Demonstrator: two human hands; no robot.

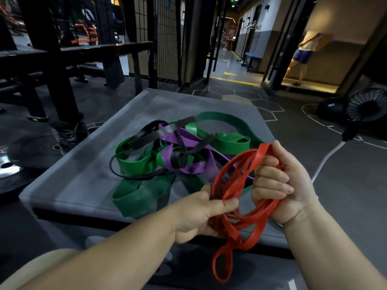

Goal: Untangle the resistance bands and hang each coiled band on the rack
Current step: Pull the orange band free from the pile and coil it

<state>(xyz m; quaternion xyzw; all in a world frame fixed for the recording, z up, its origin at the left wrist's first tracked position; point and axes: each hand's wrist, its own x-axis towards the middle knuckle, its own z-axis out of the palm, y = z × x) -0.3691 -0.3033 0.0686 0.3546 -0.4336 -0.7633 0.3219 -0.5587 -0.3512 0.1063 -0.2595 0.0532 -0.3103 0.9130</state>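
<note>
A red resistance band (236,178) is gathered into several loops above the near edge of a grey padded platform (83,181). My right hand (280,185) grips the loops at their right side, fingers curled round them. My left hand (201,214) pinches the loops at their lower left. One red loop (223,266) dangles below my hands. On the platform behind lies a tangle of wide green bands (136,162), a purple band (188,141) and a thin black band (144,135), all crossing one another.
A black metal rack frame (52,65) stands at the left, with weight plates (8,168) on the floor below it. A mesh panel (167,38) rises behind the platform. A black fan (366,107) with a white cable sits at the right. A person (303,55) stands in the far corridor.
</note>
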